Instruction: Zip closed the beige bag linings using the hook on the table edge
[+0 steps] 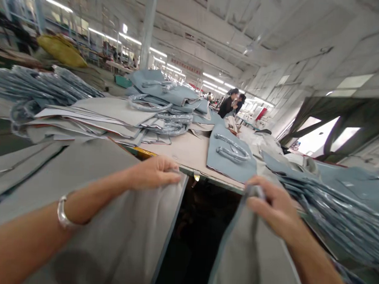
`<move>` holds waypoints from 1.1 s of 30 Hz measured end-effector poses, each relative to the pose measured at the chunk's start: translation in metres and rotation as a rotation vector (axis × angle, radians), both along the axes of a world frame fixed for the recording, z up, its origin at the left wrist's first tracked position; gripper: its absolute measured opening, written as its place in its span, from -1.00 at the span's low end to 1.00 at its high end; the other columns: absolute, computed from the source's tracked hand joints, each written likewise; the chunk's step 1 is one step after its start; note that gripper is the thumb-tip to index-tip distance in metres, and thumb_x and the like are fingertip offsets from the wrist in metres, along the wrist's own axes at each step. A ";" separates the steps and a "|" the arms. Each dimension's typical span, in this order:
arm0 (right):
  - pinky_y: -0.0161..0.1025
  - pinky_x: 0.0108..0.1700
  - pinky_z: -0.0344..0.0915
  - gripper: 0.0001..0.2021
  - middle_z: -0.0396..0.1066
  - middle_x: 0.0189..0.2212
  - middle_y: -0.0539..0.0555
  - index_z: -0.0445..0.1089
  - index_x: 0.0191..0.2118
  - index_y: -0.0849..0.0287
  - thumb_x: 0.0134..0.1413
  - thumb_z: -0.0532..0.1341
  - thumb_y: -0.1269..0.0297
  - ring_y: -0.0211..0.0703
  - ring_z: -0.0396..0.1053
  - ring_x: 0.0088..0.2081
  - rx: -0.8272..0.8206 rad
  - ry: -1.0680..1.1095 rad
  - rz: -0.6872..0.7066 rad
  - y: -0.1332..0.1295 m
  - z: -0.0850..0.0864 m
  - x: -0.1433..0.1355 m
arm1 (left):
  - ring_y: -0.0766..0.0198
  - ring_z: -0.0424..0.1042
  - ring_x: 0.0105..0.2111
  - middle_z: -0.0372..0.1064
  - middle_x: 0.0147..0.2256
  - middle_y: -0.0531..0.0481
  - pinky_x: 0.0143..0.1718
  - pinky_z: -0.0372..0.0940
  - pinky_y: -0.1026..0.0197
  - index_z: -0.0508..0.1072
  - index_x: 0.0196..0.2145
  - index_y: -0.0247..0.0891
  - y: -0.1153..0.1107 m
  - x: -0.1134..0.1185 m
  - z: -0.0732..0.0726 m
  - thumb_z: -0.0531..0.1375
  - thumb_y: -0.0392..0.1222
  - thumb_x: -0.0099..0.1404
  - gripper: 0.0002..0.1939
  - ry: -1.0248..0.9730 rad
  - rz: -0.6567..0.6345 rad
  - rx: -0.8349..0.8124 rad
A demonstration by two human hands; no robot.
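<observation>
A large grey fabric panel (137, 223) hangs from my left hand (155, 172), whose thumb and fingers are closed on its top edge. To the right, my right hand (268, 202) pinches the top of a second grey fabric piece (244, 247), which has a blue-grey edge. A dark gap separates the two pieces; whether they join lower down cannot be seen. Both hands are at the near edge of the table (189, 152). Just beyond them lies a flat blue panel (220, 159) with plastic-wrapped handles (231, 148).
Grey panels (84, 117) are stacked at the left of the table, with blue panels (166, 89) behind. Plastic-wrapped handle bundles lie at far left (48, 85) and right (336, 213). Two people (231, 103) stand farther back, near a pillar (148, 33).
</observation>
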State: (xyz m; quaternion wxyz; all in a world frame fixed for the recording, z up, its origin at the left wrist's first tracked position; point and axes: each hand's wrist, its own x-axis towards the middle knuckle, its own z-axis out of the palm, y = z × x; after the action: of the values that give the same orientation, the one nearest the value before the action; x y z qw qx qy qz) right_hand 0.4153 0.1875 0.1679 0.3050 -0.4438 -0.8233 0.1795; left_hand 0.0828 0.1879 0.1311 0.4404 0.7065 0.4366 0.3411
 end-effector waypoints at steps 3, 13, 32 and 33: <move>-0.34 -0.49 0.05 -0.80 0.20 -0.57 -0.10 0.33 -0.31 0.19 0.02 0.28 0.18 -0.31 0.12 -0.54 -0.221 -0.018 0.108 0.020 -0.043 -0.025 | 0.41 0.06 -0.52 0.08 -0.55 0.14 -0.51 -0.03 0.36 0.33 -0.46 -0.34 0.007 0.024 -0.045 0.17 0.15 0.24 -0.56 -0.036 -0.004 -0.077; -0.19 0.00 0.20 -0.80 0.38 -0.17 0.07 0.45 -0.11 0.09 0.35 0.06 0.32 -0.13 0.32 -0.10 -0.185 -0.088 0.190 0.055 -0.104 -0.020 | 0.42 0.06 -0.51 0.13 -0.54 0.13 -0.51 -0.02 0.36 0.39 -0.43 -0.35 0.024 0.050 -0.084 0.23 0.07 0.23 -0.63 -0.154 -0.028 -0.274; -0.35 -0.47 0.01 -0.62 0.11 -0.53 -0.07 0.28 -0.37 0.19 0.30 0.15 -0.05 -0.31 0.05 -0.49 -0.388 0.238 -0.023 0.059 -0.090 -0.019 | 0.45 -0.01 -0.59 0.04 -0.59 0.15 -0.60 -0.06 0.38 0.29 -0.51 -0.30 0.058 0.039 -0.081 0.26 0.12 0.23 -0.57 -0.289 -0.168 -0.490; -0.36 -0.48 -0.01 -0.60 0.09 -0.55 -0.07 0.28 -0.39 0.20 0.27 0.18 -0.05 -0.32 0.03 -0.50 -0.395 0.239 0.003 0.062 -0.084 -0.023 | 0.45 -0.02 -0.60 0.04 -0.59 0.15 -0.60 -0.07 0.38 0.28 -0.52 -0.30 0.063 0.039 -0.077 0.26 0.10 0.23 -0.58 -0.285 -0.180 -0.486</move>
State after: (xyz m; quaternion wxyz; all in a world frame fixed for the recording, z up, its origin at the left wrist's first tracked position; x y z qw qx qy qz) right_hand 0.3920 0.2500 0.0836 0.3071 -0.4695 -0.7308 0.3887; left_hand 0.1221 0.2504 0.0540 0.6820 0.5613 0.3745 0.2820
